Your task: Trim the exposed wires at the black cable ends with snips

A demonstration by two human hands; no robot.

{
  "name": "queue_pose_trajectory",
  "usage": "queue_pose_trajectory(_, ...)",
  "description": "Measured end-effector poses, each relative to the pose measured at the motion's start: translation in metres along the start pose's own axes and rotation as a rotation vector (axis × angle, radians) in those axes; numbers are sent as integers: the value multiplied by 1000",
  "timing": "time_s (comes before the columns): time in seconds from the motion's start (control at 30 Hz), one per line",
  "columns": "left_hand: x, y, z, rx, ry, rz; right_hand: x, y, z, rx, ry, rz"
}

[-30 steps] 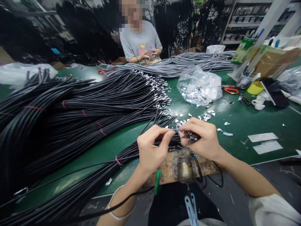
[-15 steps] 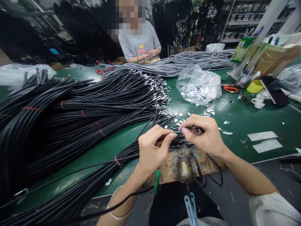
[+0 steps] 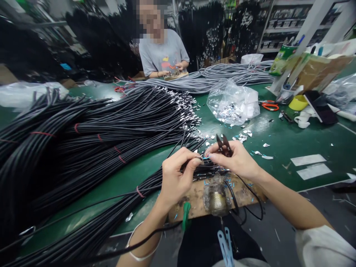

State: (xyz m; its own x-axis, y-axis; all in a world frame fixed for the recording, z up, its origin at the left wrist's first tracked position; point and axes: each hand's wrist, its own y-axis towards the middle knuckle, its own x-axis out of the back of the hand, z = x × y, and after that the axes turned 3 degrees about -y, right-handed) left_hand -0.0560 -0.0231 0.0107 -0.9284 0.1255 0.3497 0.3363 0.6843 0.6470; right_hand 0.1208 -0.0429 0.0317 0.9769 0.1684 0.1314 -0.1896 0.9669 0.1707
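My left hand [image 3: 178, 172] pinches the end of a black cable between thumb and fingertips, above the wooden board. Out of that end comes a thin blue wire [image 3: 205, 158], gripped at its other side by the thumb and finger of my right hand [image 3: 239, 159]. The same right hand also carries dark snips [image 3: 224, 145], their blades apart and pointing up and away. A bundle of black cables [image 3: 122, 205] runs beneath my left hand, its ends lying under both hands. A red band [image 3: 139, 192] ties this bundle.
On the wooden board [image 3: 191, 189] sits a wrapped metallic lump [image 3: 218, 200]. Large black cable bundles [image 3: 111, 126] cover the left. Beyond lie a clear bag of scraps [image 3: 233, 104], orange-handled scissors [image 3: 269, 105] and grey cables [image 3: 222, 74]. A co-worker [image 3: 164, 53] sits opposite.
My right hand has turned, so the snips now point upward with their blades in sight. Both hands have shifted slightly left, with more blue wire visible between them.
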Motion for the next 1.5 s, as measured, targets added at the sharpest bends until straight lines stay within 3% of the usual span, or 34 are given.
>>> queue_pose_trajectory(0.3, 0, 1, -1, 23, 7, -20, 1, -4, 1, 119, -77, -99)
queue_pose_trajectory(0.53, -8, -4, 1, 99, -51, -94, -8, -3, -8, 70, -36, -58)
queue_pose_trajectory(0.73, -10, -3, 0, 127, -98, -137, -9, -4, -9, 107, -71, -140)
queue_pose_trajectory(0.9, -15, -5, 0, 101, -48, -154, -12, -1, -10, 89, 95, -225)
queue_pose_trajectory(1.0, -19, -5, 0, 99, -20, -194, -12, 1, -11, 50, 163, -206)
queue_pose_trajectory(1.07, -18, -2, 1, 166, -82, -231, -9, 0, -9, 72, 103, -195)
queue_pose_trajectory(1.13, -15, 3, 5, 276, -196, -222, -6, -2, -6, 156, -57, -284)
queue_pose_trajectory(1.23, -7, 9, 18, 415, -273, -51, -3, -5, -4, 354, -416, -436)
queue_pose_trajectory(1.27, -4, 11, 24, 439, -212, -1, -2, -5, -5, 395, -553, -401)
queue_pose_trajectory(1.33, 1, 12, 36, 440, 54, 11, -3, -4, -10, 385, -838, -194)
queue_pose_trajectory(1.43, 5, 12, 51, 397, 426, 55, -4, -2, -19, 237, -1195, 165)
queue_pose_trajectory(1.5, 7, 11, 58, 394, 533, 99, -2, 0, -22, 183, -1301, 288)
